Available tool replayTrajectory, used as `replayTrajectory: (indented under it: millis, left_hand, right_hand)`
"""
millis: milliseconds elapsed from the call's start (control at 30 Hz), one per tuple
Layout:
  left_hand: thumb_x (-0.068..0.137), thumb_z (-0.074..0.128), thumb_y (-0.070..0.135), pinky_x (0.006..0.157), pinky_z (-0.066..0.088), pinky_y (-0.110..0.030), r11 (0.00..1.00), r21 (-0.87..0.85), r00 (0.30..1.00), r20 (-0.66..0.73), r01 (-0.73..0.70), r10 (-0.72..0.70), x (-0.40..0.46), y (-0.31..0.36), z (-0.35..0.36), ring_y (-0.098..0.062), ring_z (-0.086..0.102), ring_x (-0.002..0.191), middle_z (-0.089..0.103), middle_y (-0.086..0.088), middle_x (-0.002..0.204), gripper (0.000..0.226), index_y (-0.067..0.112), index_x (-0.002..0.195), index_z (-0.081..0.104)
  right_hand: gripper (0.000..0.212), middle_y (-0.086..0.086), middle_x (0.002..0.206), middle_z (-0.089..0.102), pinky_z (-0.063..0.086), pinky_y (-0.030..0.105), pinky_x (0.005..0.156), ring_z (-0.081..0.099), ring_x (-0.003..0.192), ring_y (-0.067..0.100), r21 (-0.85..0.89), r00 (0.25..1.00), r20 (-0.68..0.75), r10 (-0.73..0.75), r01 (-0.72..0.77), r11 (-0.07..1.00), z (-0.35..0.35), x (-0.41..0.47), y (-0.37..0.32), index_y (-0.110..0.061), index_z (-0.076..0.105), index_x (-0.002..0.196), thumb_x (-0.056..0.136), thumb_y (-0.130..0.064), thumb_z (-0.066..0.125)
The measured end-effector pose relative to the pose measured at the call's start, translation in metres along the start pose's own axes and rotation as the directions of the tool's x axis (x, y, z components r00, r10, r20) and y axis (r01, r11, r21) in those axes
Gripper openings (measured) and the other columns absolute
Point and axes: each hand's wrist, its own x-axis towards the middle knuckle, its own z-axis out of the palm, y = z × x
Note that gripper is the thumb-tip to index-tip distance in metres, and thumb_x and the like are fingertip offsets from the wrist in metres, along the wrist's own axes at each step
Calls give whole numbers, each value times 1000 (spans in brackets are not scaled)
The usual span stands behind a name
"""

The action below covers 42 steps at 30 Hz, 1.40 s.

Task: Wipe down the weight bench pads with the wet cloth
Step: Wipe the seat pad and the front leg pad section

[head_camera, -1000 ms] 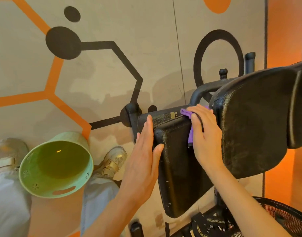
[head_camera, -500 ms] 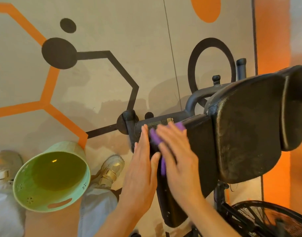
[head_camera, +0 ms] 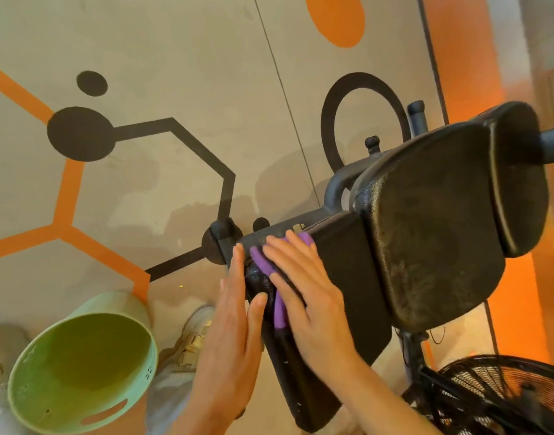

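Grainy glossy black pad

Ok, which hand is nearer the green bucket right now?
Left. The left hand rests on the seat pad edge toward the green bucket; the right hand presses the purple cloth farther across the pad.

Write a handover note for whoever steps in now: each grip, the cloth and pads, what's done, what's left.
Left grip: flat, fingers straight, bracing the left edge of the small pad.
Right grip: flat, pressing the purple cloth onto that pad, beside the left grip.
Green bucket is to the left, by the feet.
Done: wiping under way on the small pad; how much is clean cannot be told.
Left: the rest of it, then the large pad, which looks smudged.
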Motion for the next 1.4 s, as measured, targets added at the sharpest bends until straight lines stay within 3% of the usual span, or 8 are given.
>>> replayTrajectory:
  millis: [100,233,367,500,700,933,1167,1400]
  left_hand:
    - [88,19,73,125,15,-39,998,35,998,16,53,-53,1,3,-2,3,6,149,6,31,159,66,61,145,-11]
    - [97,23,56,100,18,8,998,39,998,28,54,-55,-2,5,-1,36,18,123,20,32,152,60,52,150,-5]
    - [97,26,58,104,23,-1,1000,22,1000,25,15,-15,-2,1,-4,20,24,137,23,29,156,63,47,153,-1]
    - [96,28,57,98,21,1,997,77,994,103,19,-27,2,0,-14,5,25,143,21,24,159,62,56,149,-5]
    - [95,30,57,94,15,9,975,206,974,226,-82,34,17,-8,-27,1,23,146,18,22,161,65,52,150,-6]
    - [89,26,68,119,31,-46,979,138,961,255,-149,110,19,-10,-29,-9,22,149,22,20,160,63,63,143,-7]
    - [75,26,74,117,35,-42,989,65,956,270,-135,112,25,-13,-26,-5,31,145,25,26,157,71,69,139,-4]
    - [65,28,80,109,44,-44,975,14,931,301,-222,208,39,-23,-28,-14,47,135,39,15,150,75,70,135,3]
  right_hand:
    - [38,-12,144,43,22,34,119,28,140,2,-76,955,-240,176,-199,977,-35,31,49,-24,49,134,98,-26,39]
    - [36,-11,146,42,19,28,119,23,142,2,85,869,-337,363,-356,931,-10,29,22,-22,51,134,98,-22,44]
    - [48,-16,151,32,17,21,117,21,143,3,61,996,-56,64,-60,996,7,-18,-2,-24,36,142,96,-14,46]
    - [62,-40,146,23,13,26,117,24,141,-3,86,945,-217,246,-233,969,16,-56,6,-58,23,138,93,-21,45]
    - [52,-40,146,21,8,17,116,19,142,-4,80,902,-295,314,-304,949,33,-62,-1,-38,28,140,93,-21,44]
    - [50,-42,144,22,6,6,111,18,140,-9,78,890,-308,335,-328,942,35,-63,-3,-41,31,137,90,-27,43]
    - [33,-24,137,43,18,3,109,27,123,-26,-9,823,-493,283,-330,944,-1,29,22,-37,49,128,99,-25,41]
    - [36,-26,137,47,25,7,108,32,134,-8,-203,982,-188,-10,-29,979,7,1,12,-35,50,132,99,-24,39]
